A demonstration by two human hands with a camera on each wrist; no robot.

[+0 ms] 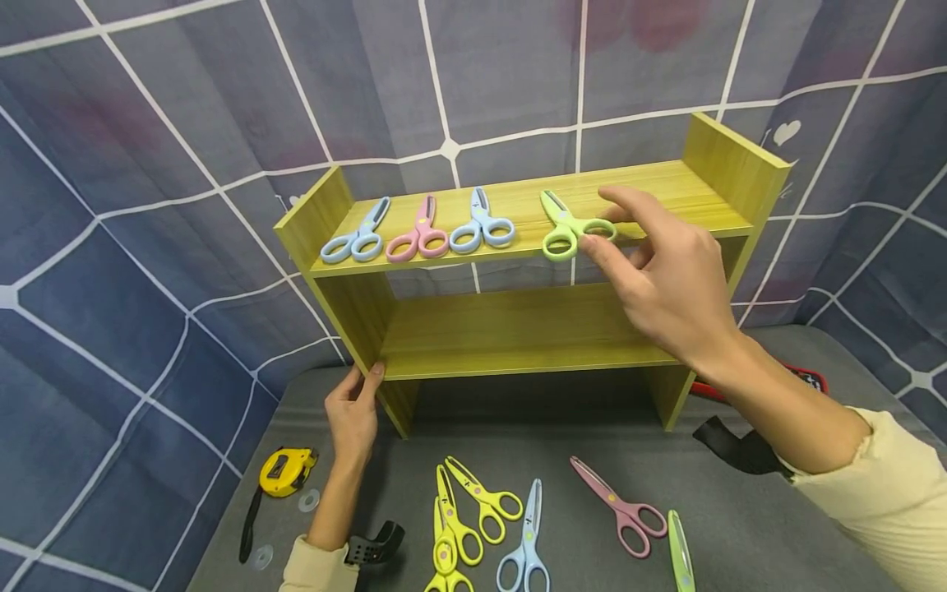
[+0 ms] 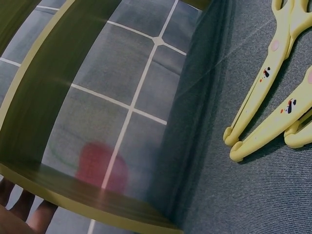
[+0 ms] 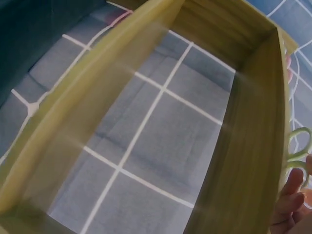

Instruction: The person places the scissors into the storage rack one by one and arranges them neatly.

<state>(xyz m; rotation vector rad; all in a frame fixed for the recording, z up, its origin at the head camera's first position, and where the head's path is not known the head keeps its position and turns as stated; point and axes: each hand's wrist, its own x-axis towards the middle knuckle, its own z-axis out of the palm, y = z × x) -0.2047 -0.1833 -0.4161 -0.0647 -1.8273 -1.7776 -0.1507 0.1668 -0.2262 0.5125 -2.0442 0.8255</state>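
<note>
Some right fingers [image 1: 638,205] pinch green scissors [image 1: 565,221], left fingers [image 1: 348,384] grip the shelf [image 1: 510,333], tape label [image 1: 279,466] illegible

No text, brand or number is legible. Head view, lower left: dark label [image 1: 277,466] on the yellow tape measure [image 1: 296,471], unreadable. Upper right: white heart [image 1: 787,132] on the curtain [image 1: 518,74]. Left wrist view, right side: yellow scissors [image 2: 274,61] bear small printed motifs.

Head view from above, forward-down — wrist views close, shelf [image 1: 510,333] common
</note>
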